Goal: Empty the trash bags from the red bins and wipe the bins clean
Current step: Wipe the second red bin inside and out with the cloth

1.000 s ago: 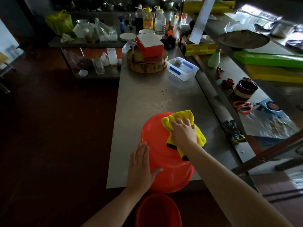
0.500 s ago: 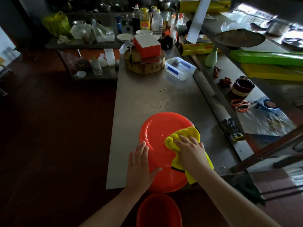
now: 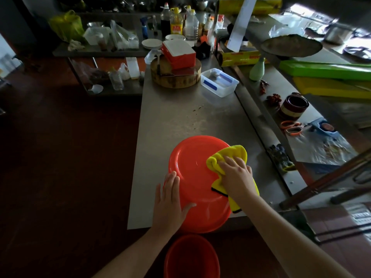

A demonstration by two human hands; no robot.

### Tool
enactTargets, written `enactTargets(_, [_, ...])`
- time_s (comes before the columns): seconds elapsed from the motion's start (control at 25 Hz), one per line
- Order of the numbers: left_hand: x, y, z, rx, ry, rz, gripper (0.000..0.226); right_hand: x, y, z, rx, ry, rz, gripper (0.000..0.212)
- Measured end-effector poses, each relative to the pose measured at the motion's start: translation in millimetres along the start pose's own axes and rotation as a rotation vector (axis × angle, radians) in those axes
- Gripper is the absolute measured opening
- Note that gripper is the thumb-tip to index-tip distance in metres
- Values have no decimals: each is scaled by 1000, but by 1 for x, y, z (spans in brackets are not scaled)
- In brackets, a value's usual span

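Observation:
A red bin (image 3: 190, 171) lies bottom-up at the near end of the steel table (image 3: 170, 117), its rim overhanging the front edge. My left hand (image 3: 170, 199) rests flat on the bin's near left side with fingers straight. My right hand (image 3: 235, 174) presses a yellow cloth (image 3: 226, 155) against the bin's right side, fingers spread over the cloth. A second red bin (image 3: 190, 257) stands on the floor right below the table edge, between my arms.
Farther along the table are a clear plastic box (image 3: 219, 82) and a round wooden block (image 3: 175, 74) with a red-and-white box on top. A lower shelf on the right holds orange scissors (image 3: 291, 127), a brown bowl (image 3: 294, 106) and plastic sheets. Dark floor lies to the left.
My right hand slid the yellow cloth from the bin's far top toward its right side, then a little back up. My left hand stayed on the bin's near left side.

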State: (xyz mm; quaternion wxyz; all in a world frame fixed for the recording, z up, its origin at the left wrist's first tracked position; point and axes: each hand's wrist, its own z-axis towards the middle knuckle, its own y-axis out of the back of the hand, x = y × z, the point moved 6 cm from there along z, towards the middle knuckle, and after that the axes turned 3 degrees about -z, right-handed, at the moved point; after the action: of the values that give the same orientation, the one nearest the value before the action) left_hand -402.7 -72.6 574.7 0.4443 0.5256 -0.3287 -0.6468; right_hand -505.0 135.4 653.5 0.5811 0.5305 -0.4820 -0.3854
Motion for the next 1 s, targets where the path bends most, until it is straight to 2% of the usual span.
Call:
enactTargets(0.16, [0, 0, 0, -24, -5, 3, 102, 10, -2, -44, -42, 43, 43, 47])
enactTargets(0.36, [-1, 2, -1, -65, -27, -99, 98, 47, -5, -48, -49, 168, 28, 45])
enactTargets(0.52, [3, 3, 0, -91, -19, -181, 93, 75, -12, -24, 53, 267, 48, 43])
enactTargets(0.64, [5, -2, 2, -49, -4, -184, 103, 89, -14, 5, 97, 301, 58, 44])
enactTargets(0.84, [10, -6, 3, -23, 30, -183, 105, 111, -9, 54, 109, 292, -26, 49])
enactTargets(1.0, [8, -6, 3, -31, 23, -176, 103, 97, -2, 79, 87, 234, -72, 44])
